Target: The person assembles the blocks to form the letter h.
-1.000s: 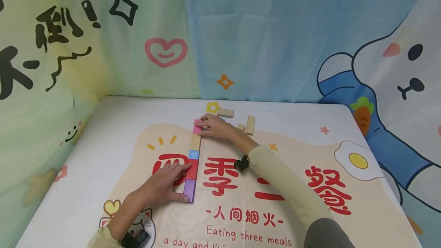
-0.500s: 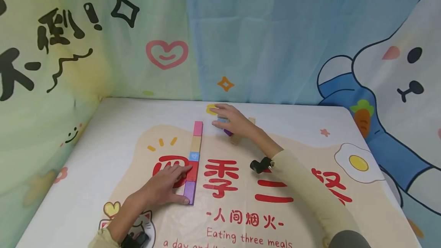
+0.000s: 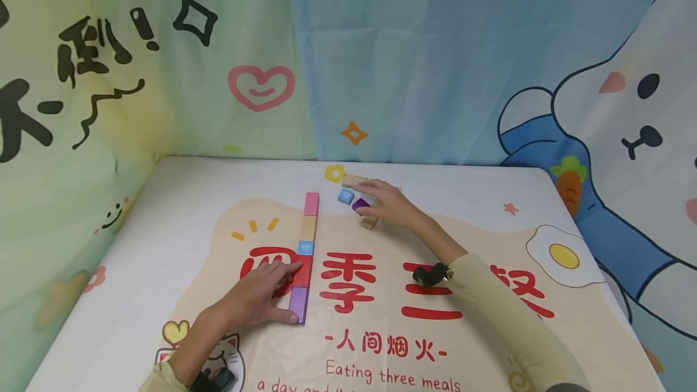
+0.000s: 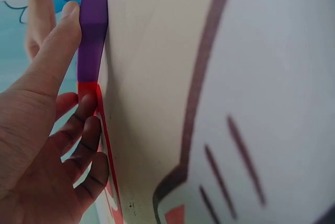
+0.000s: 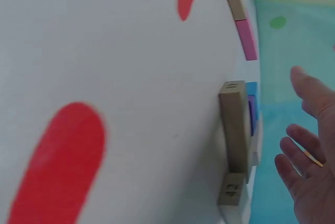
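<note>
A straight row of wooden blocks lies on the table: pink [image 3: 311, 203], plain wood [image 3: 308, 227], blue [image 3: 305, 248], red [image 3: 302, 271] and purple [image 3: 297, 304]. My left hand [image 3: 253, 295] rests along the row's left side, thumb at the purple block and fingertips by the red one. Above a loose cluster, my right hand [image 3: 391, 205] hovers with fingers extended and nothing held. In that cluster are a blue block [image 3: 345, 196], a dark purple block [image 3: 360, 203], and plain wood blocks, one at the back [image 3: 354, 181] and one in front [image 3: 369, 221]. My right hand partly hides the cluster.
The table [image 3: 218, 180] has a printed cover with red characters and a fried egg picture [image 3: 566, 256]. A printed fabric backdrop [image 3: 408, 77] rises behind it. In the right wrist view, a numbered wood block [image 5: 231, 190] lies beyond a longer one [image 5: 235, 130].
My right hand has left the pink block at the row's far end and moved right over the loose blocks. The front wood block now sits nearer me. My left hand stays put.
</note>
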The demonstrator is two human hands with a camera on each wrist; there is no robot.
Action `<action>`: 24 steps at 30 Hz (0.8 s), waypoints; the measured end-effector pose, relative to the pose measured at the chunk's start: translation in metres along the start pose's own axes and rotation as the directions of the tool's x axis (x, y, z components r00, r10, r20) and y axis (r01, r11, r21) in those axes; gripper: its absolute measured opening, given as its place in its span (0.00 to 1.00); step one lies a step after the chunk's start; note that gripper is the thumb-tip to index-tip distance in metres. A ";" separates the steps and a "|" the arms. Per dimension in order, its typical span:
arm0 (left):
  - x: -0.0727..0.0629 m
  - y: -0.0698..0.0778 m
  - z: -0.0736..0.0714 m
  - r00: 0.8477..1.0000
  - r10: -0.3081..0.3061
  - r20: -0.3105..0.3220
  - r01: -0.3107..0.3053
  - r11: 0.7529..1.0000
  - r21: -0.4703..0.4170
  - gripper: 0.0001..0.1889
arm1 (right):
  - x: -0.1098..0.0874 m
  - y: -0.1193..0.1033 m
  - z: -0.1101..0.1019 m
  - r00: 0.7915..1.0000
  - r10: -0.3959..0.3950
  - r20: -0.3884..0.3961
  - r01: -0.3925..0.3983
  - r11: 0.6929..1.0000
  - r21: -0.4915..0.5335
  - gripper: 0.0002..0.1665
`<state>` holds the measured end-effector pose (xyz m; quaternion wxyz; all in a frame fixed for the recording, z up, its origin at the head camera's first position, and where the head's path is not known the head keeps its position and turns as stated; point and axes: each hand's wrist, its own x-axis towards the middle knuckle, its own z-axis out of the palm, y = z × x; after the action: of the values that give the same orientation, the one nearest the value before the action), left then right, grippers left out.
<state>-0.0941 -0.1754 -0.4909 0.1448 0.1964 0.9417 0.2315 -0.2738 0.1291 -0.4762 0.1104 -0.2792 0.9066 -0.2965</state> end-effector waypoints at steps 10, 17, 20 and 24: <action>0.000 -0.002 0.001 1.000 0.003 0.001 -0.003 1.000 -0.009 0.52 | -0.007 0.018 0.010 0.999 0.034 -0.007 -0.032 0.984 0.174 0.35; 0.000 -0.003 0.001 1.000 0.009 -0.004 -0.009 1.000 -0.003 0.52 | -0.007 0.020 0.008 0.999 0.039 -0.034 -0.032 0.982 0.186 0.35; 0.000 -0.003 0.001 1.000 0.012 -0.005 -0.012 1.000 -0.003 0.52 | -0.008 0.021 0.002 0.996 0.060 -0.059 -0.047 0.978 0.201 0.33; 0.000 -0.003 0.001 1.000 0.007 -0.003 -0.007 1.000 -0.009 0.51 | -0.008 0.023 -0.005 0.994 0.064 -0.091 -0.041 0.973 0.229 0.31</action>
<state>-0.0944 -0.1770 -0.4933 0.1435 0.1989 0.9402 0.2364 -0.2786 0.1514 -0.4855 0.1048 -0.2258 0.8783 -0.4083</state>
